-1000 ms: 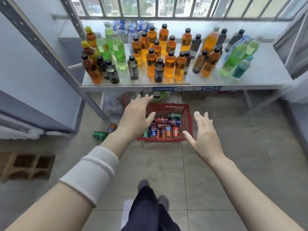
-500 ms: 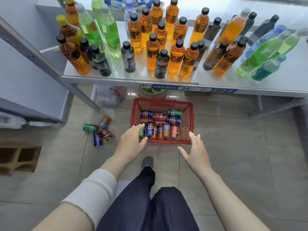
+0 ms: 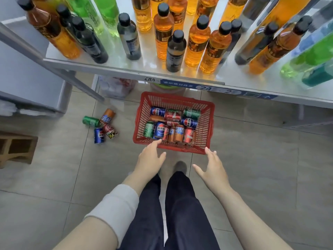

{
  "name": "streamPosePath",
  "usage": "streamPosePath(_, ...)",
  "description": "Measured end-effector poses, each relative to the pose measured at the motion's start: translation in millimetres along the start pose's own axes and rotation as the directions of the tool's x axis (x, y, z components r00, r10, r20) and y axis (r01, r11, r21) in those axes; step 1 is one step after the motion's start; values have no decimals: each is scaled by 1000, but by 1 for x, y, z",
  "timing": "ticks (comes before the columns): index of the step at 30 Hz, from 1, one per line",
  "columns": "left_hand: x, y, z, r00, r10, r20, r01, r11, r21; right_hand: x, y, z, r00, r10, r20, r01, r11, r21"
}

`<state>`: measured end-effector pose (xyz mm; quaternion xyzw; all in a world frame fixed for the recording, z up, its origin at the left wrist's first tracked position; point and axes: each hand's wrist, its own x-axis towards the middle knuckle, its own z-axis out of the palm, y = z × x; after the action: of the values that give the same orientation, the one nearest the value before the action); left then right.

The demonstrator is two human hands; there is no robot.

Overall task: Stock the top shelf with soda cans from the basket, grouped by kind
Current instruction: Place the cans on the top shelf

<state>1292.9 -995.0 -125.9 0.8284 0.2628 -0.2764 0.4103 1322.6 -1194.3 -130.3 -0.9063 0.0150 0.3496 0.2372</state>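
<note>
A floor [image 3: 261,168] of large grey tiles with thin dark joints is seen from above, and a red basket [image 3: 205,127] of plastic mesh is set on it just in front of a pale metal shelf [image 3: 147,66]. The basket is filled with soda cans [image 3: 173,123] in blue, red, green and orange, some lying flat and some standing on end. Four more cans [image 3: 102,125] are scattered on the tiles to the left of the basket, well apart from it. The shelf is crowded with upright bottles [image 3: 197,42] of orange, green, dark and blue drink, and a blue label strip [image 3: 216,88] is fixed along its front edge. A slanted metal post [image 3: 75,82] is seen at the shelf's left end. Under the shelf a clear plastic bag [image 3: 117,86] and a green bowl [image 3: 167,87] are partly hidden. A wooden crate [image 3: 16,148] is placed at the far left. The left hand [image 3: 150,159], with a white sleeve [image 3: 115,206] on its forearm, is held flat with fingers straight, the tips at the basket's near rim; contact cannot be judged. The right hand [image 3: 212,170] is spread wide just beside the near right corner. Nothing is held in either. Dark trousers [image 3: 180,213] and a shoe [image 3: 180,166] are seen below.
</note>
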Motion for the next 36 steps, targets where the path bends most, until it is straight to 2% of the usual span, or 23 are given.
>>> streamPosePath(4,31,-8,34,998,-56,6,56,998,-19,39,17,3,998,-48,33,50,997,-52)
streamPosePath(9,110,-43,71,998,-63,-15,63,998,20,130,45,39,991,-120,65,128,980,-149)
streamPosePath(12,176,-80,96,996,-86,-4,86,991,100,199,70,78,984,-141,110,162,963,-216)
streamPosePath(14,225,-108,114,990,-138,15,132,971,200,252,90,105,974,-182,135,215,929,-300)
streamPosePath(16,271,-134,131,979,-204,31,193,958,212,302,107,125,971,-172,168,226,888,-400)
streamPosePath(19,335,-166,161,968,-249,10,244,958,153,371,127,142,978,-152,143,204,835,-511)
streamPosePath(22,382,-184,186,945,-325,-37,327,932,158,426,142,153,985,-146,92,172,816,-551)
streamPosePath(25,406,-190,205,924,-377,-64,382,908,174,459,147,164,1000,-4,-14,-6,758,-653)
streamPosePath(27,414,-190,215,910,-407,-85,416,887,203,468,147,171,992,95,-86,-128,743,-657)
streamPosePath(29,419,-189,220,897,-428,-106,441,870,218,475,146,181,973,185,-137,-229,843,-487)
streamPosePath(30,423,-191,222,894,-432,-116,448,866,221,478,146,186,953,263,-148,-296,910,-289)
streamPosePath(31,425,-193,223,888,-442,-124,459,861,218,481,147,192,930,339,-143,-349,936,-52)
streamPosePath(33,429,-195,223,879,-455,-143,476,855,208,486,152,202,900,423,-105,-377,877,299)
streamPosePath(36,432,-193,222,878,-446,-174,477,849,227,490,157,204,876,476,-79,-394,800,453)
